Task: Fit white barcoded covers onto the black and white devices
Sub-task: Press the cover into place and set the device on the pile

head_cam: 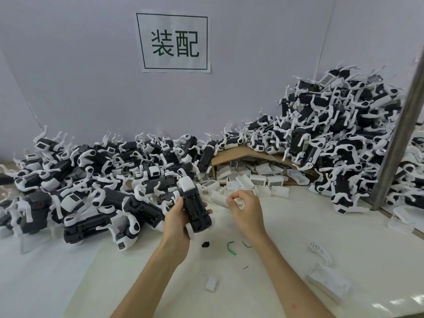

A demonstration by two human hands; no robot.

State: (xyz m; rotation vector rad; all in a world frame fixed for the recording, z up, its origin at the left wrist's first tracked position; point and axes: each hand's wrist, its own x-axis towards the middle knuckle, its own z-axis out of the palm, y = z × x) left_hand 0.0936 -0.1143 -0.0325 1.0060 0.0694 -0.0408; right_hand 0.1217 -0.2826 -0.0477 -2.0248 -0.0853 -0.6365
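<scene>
Evidently turned belly-up to receive its cover, a black and white device (195, 208) sat gripped in the left hand (175, 220), while the right hand (246, 211) curled near the spilled white barcoded covers (260, 180), whether pinching one unclear.

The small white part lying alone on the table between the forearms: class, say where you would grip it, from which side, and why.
Pinch the small white part across its two long sides, coming straight down from above. It lies flat on the table, clear of other things, so both sides look free, and its boxy shape offers no handle.
</scene>
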